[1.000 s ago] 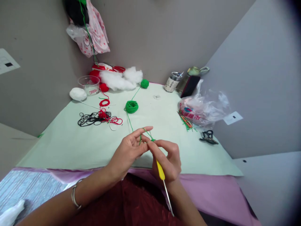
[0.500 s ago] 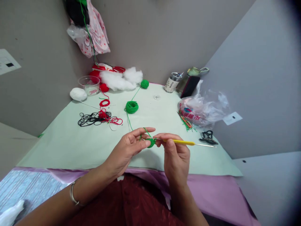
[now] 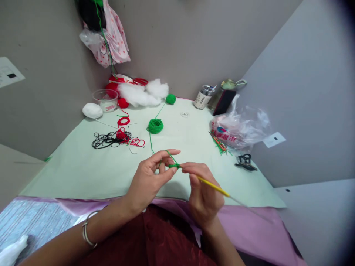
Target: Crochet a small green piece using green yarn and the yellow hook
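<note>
Between thumb and fingers, my left hand [image 3: 151, 177] pinches a small green crochet piece [image 3: 173, 166]. Green yarn runs over its raised index finger down to the piece. My right hand [image 3: 203, 192] grips a crochet hook [image 3: 212, 186] by its yellow handle. The hook's working tip meets the piece at its right edge, where my fingers partly hide it. The hook's other metal end points down to the right and is blurred. Beyond my left hand, a wound green yarn ball [image 3: 155, 126] rests on the table, its strand leading toward that hand.
Black cord [image 3: 107, 140] lies tangled with red yarn [image 3: 121, 134] at the left. White stuffing [image 3: 138, 94], a clear tub [image 3: 107, 100] and a smaller green ball [image 3: 171, 99] stand behind. On the right are a plastic bag [image 3: 235, 127], a pen can [image 3: 203, 97] and a black claw clip [image 3: 245, 162].
The hook has swung from nearly level to sloping, its free end lower. My right hand has dropped slightly, and the green piece has turned in my left fingers and now shows edge-on.
</note>
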`<state>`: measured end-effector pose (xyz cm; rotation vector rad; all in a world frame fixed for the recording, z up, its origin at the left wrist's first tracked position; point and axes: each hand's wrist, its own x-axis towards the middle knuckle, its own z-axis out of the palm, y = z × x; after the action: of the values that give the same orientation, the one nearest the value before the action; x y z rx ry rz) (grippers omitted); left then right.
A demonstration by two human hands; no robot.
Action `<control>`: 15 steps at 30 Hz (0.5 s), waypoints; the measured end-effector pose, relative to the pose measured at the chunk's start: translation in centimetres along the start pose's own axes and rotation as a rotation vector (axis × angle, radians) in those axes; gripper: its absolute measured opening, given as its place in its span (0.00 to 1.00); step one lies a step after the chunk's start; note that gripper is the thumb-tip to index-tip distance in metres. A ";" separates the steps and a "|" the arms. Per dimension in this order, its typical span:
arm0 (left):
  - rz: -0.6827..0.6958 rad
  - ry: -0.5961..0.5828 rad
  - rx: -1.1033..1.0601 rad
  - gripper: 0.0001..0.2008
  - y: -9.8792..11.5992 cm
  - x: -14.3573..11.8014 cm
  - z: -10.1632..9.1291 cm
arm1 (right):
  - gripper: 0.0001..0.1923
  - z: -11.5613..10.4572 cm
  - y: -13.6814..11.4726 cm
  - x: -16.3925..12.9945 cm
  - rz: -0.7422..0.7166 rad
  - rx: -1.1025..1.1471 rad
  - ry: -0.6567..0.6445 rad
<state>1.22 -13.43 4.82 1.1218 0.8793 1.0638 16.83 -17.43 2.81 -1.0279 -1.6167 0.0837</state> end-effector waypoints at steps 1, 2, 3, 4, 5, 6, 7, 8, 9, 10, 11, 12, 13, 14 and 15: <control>0.000 0.000 -0.029 0.20 0.0 0.0 0.2 | 0.17 0.1 0.2 -0.3 -0.073 -0.077 0.001; -0.026 -0.016 -0.084 0.22 0.0 0.0 0.3 | 0.18 0.3 0.4 -0.5 -0.138 -0.157 0.006; -0.083 -0.051 -0.157 0.25 0.1 0.0 0.3 | 0.19 0.4 0.6 -0.7 -0.185 -0.224 0.020; -0.158 -0.094 -0.237 0.27 0.1 0.1 0.3 | 0.19 0.4 0.7 -0.8 -0.207 -0.253 0.036; -0.235 -0.133 -0.311 0.27 0.2 0.2 0.2 | 0.18 0.4 0.8 -0.8 -0.189 -0.232 0.055; -0.299 -0.163 -0.368 0.27 0.3 0.4 0.1 | 0.16 0.3 0.7 -0.7 -0.129 -0.163 0.081; -0.339 -0.182 -0.402 0.25 0.3 0.5 -0.1 | 0.14 0.1 0.6 -0.5 -0.041 -0.059 0.112; -0.349 -0.190 -0.415 0.24 0.4 0.6 -0.3 | 0.13 0.0 0.5 -0.3 0.060 0.065 0.149; -0.337 -0.188 -0.416 0.23 0.5 0.6 -0.4 | 0.13 -0.1 0.3 0.0 0.157 0.187 0.177; -0.320 -0.187 -0.406 0.23 0.5 0.6 -0.5 | 0.12 -0.1 0.2 0.3 0.236 0.291 0.191; -0.307 -0.192 -0.391 0.23 0.5 0.6 -0.6 | 0.12 -0.1 0.1 0.6 0.292 0.367 0.191; -0.297 -0.195 -0.377 0.22 0.5 0.5 -0.6 | 0.11 -0.1 0.1 0.7 0.325 0.418 0.175; -0.290 -0.196 -0.366 0.22 0.5 0.4 -0.5 | 0.10 0.0 0.1 0.8 0.346 0.450 0.156; -0.284 -0.199 -0.358 0.21 0.4 0.3 -0.5 | 0.10 0.2 0.1 0.8 0.360 0.463 0.140; -0.276 -0.203 -0.355 0.19 0.4 0.3 -0.4 | 0.10 0.3 0.2 0.7 0.374 0.469 0.129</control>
<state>0.84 -13.04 5.07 0.7694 0.6318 0.8210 16.72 -16.70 3.11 -0.9297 -1.1918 0.6073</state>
